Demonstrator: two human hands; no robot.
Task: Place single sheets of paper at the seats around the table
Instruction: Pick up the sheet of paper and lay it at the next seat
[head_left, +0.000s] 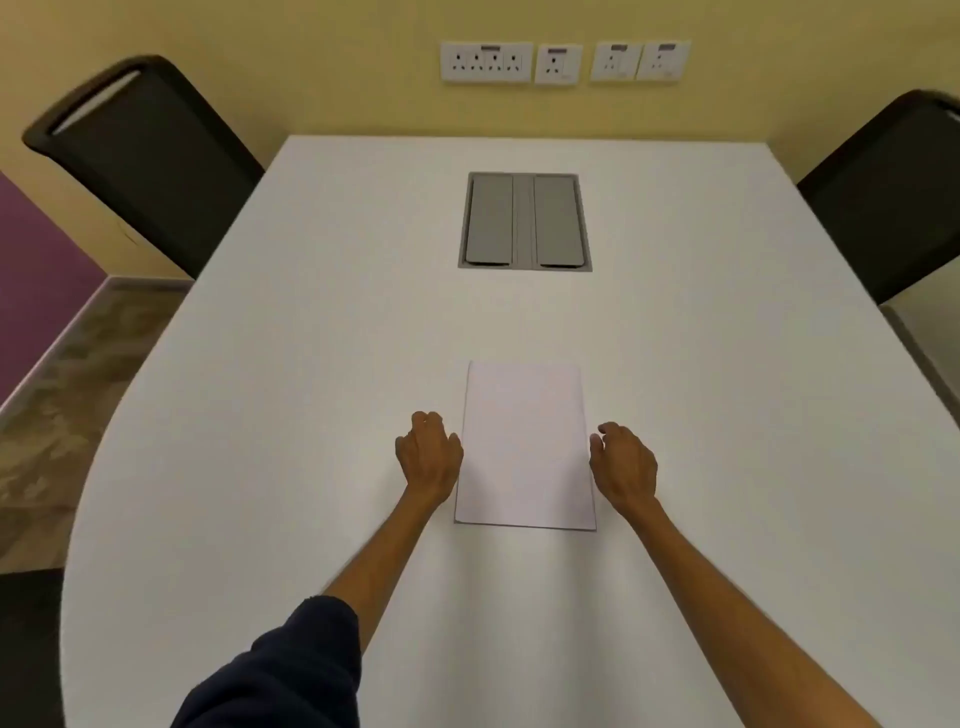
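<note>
A white stack of paper (525, 447) lies flat on the white table (311, 364) (long axis running straight away from the person), flanked by the left hand (428, 457) and right hand (623, 462), fingers loosely curled, gripping nothing.

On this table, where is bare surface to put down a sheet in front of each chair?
The table is bare along both long sides: between the left chair and the grey hatch, and between the hatch and the right chair. Only the middle is taken, by the hatch and the paper, with the left hand and right hand beside it.
</note>
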